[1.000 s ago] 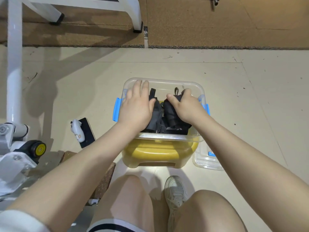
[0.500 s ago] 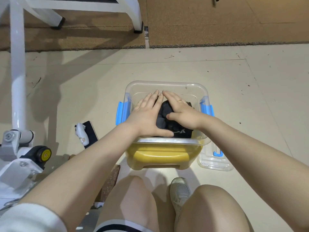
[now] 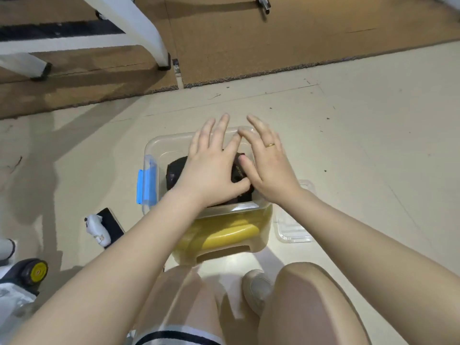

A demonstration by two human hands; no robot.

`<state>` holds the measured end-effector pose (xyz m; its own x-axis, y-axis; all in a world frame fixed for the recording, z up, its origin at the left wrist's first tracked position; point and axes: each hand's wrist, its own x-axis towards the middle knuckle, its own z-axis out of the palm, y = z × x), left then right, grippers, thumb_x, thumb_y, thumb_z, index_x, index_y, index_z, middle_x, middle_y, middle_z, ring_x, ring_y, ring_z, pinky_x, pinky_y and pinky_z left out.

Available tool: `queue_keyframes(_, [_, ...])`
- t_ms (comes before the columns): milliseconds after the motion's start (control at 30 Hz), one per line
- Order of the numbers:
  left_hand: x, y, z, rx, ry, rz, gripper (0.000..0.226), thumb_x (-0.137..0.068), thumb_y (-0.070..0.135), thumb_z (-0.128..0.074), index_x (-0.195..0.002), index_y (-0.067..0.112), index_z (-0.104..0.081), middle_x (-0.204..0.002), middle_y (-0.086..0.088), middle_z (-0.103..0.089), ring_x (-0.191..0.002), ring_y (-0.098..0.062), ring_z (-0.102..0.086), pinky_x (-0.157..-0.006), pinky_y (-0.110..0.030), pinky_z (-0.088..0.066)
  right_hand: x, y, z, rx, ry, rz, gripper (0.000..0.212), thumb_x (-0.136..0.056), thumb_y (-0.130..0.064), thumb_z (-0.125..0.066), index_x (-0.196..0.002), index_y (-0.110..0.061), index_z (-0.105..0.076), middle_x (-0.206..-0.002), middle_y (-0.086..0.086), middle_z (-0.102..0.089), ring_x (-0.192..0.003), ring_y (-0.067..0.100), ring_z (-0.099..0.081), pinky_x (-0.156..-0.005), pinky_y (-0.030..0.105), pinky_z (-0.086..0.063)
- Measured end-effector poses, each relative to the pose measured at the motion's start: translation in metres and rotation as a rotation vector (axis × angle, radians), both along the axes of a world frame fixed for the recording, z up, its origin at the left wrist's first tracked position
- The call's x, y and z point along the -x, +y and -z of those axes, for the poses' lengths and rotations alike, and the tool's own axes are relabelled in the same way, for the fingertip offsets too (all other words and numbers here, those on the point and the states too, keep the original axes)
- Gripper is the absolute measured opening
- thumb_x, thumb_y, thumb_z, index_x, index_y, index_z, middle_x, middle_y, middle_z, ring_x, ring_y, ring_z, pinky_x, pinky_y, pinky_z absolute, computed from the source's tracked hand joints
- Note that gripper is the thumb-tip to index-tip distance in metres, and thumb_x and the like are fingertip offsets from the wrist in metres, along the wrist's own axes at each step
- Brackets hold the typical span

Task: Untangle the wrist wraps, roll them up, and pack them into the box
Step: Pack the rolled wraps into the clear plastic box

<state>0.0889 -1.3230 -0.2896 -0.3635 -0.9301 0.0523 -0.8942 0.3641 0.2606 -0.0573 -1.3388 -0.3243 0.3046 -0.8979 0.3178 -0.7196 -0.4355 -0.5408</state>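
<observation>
Both hands, left (image 3: 211, 168) and right (image 3: 267, 165), lie flat with fingers spread over the dark wraps (image 3: 174, 171) in the box (image 3: 149, 155), probably pressing the rolls down so they fit.

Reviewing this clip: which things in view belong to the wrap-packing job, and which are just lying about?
Job: black wrist wraps, clear box, its lid, left hand, right hand.
Lying about: yellow stool, white controller, black phone, white frame.
</observation>
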Motion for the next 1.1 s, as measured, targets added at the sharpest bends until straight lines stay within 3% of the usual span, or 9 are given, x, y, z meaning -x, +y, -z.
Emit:
queue_keyframes(133, [0.071,-0.008,-0.005,0.027,0.123,0.275,0.05,-0.087,0.034,-0.057,-0.133,0.017,-0.049,-0.15,-0.003,-0.033,-0.145,-0.024,-0.011,-0.113,-0.039,-0.015,0.074,0.009,0.024,-0.092,-0.207,0.361,0.039,-0.092,-0.021,-0.04,-0.126,-0.004,-0.049,-0.144,0.011,-0.037,-0.132,0.024,-0.033,-0.104,0.022,-0.023])
queue_keyframes(300, [0.162,-0.03,0.025,-0.086,-0.004,0.357,0.046,-0.094,0.033,-0.047,-0.137,0.019,-0.044,-0.14,0.001,-0.043,-0.138,-0.019,-0.025,-0.106,-0.03,-0.025,0.179,0.045,0.12,-0.442,-0.206,0.748,0.029,-0.089,-0.003,-0.046,-0.117,-0.004,-0.056,-0.128,0.012,-0.049,-0.122,0.027,-0.044,-0.094,0.025,-0.031])
queue_keyframes(400, [0.2,-0.041,0.047,-0.156,-0.215,0.37,0.042,-0.095,0.033,-0.042,-0.134,0.016,-0.045,-0.131,-0.004,-0.049,-0.123,-0.024,-0.043,-0.084,-0.032,-0.038,0.219,0.06,0.181,-0.759,-0.178,0.899,0.035,-0.09,-0.006,-0.044,-0.124,-0.002,-0.053,-0.133,0.017,-0.048,-0.119,0.031,-0.048,-0.096,0.03,-0.035])
queue_keyframes(567, [0.197,-0.066,0.056,-0.104,-0.469,0.451,0.04,-0.096,0.04,-0.038,-0.13,0.021,-0.044,-0.122,0.001,-0.053,-0.105,-0.025,-0.056,-0.07,-0.031,-0.04,0.255,0.049,0.251,-1.102,0.017,0.814,0.043,-0.096,-0.013,-0.039,-0.137,-0.003,-0.04,-0.14,0.018,-0.043,-0.125,0.035,-0.045,-0.097,0.033,-0.038])
queue_keyframes(667, [0.189,-0.074,0.063,-0.056,-0.559,0.469,0.04,-0.096,0.042,-0.037,-0.13,0.023,-0.043,-0.119,0.003,-0.054,-0.1,-0.025,-0.058,-0.067,-0.029,-0.039,0.257,0.034,0.279,-1.18,0.112,0.734,0.024,-0.09,-0.013,-0.048,-0.113,-0.004,-0.049,-0.121,0.013,-0.047,-0.117,0.032,-0.049,-0.092,0.033,-0.041])
queue_keyframes(767, [0.187,-0.084,0.083,-0.114,-0.634,0.44,0.04,-0.097,0.041,-0.036,-0.131,0.023,-0.042,-0.119,0.002,-0.053,-0.101,-0.024,-0.057,-0.065,-0.029,-0.034,0.244,0.025,0.31,-1.223,0.139,0.766,0.035,-0.087,-0.013,-0.053,-0.12,-0.003,-0.043,-0.113,0.014,-0.045,-0.11,0.031,-0.05,-0.088,0.039,-0.044])
queue_keyframes(933, [0.181,-0.089,0.1,-0.181,-0.674,0.46,0.04,-0.097,0.04,-0.036,-0.132,0.023,-0.042,-0.117,0.003,-0.053,-0.098,-0.024,-0.057,-0.067,-0.029,-0.036,0.227,0.027,0.335,-1.196,0.275,0.873,0.052,-0.071,-0.013,-0.069,-0.113,-0.008,-0.038,-0.112,0.005,-0.044,-0.107,0.023,-0.05,-0.078,0.03,-0.044])
queue_keyframes(1033, [0.179,-0.094,0.103,-0.167,-0.639,0.452,0.04,-0.096,0.04,-0.037,-0.131,0.022,-0.043,-0.117,0.002,-0.054,-0.098,-0.025,-0.057,-0.067,-0.029,-0.037,0.219,0.023,0.344,-1.212,0.254,0.888,0.045,-0.076,-0.011,-0.065,-0.114,-0.008,-0.042,-0.116,0.008,-0.046,-0.11,0.025,-0.05,-0.081,0.03,-0.044])
queue_keyframes(1100, [0.18,-0.096,0.105,-0.159,-0.613,0.45,0.04,-0.097,0.04,-0.037,-0.131,0.022,-0.043,-0.117,0.001,-0.054,-0.098,-0.026,-0.057,-0.067,-0.029,-0.038,0.217,0.019,0.342,-1.233,0.241,0.859,0.055,-0.071,-0.017,-0.07,-0.118,-0.008,-0.042,-0.117,0.006,-0.043,-0.11,0.022,-0.049,-0.084,0.025,-0.042])
